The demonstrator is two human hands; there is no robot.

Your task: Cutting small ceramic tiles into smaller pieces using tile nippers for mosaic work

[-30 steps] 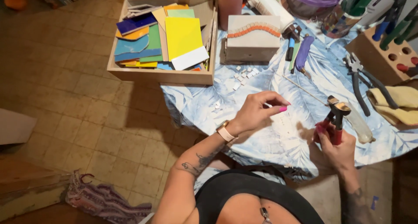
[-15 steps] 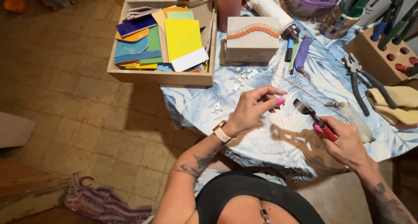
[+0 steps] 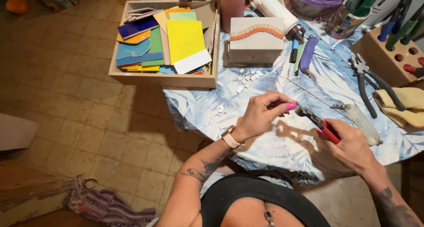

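My left hand (image 3: 264,113) hovers over the blue-white patterned cloth (image 3: 265,94), fingertips pinched together right at the jaws of a pair of red-handled nippers (image 3: 319,124); whatever it pinches is too small to make out. My right hand (image 3: 350,144) grips the nippers' red handles, their metal head pointing up-left toward the left fingertips. Small white tile bits (image 3: 247,77) lie scattered on the cloth just beyond the left hand.
A wooden box of coloured tiles (image 3: 163,41) sits at the table's left end. Behind it stand a grey block topped by an orange mosaic wave (image 3: 257,39), black pliers (image 3: 369,83), a yellow cloth (image 3: 406,105), a clear bottle (image 3: 362,121) and a wooden tool holder (image 3: 388,50).
My right hand has brought the nippers from upright at the right to slanting left, their jaws now meeting my left fingertips. My left hand stayed about in place.
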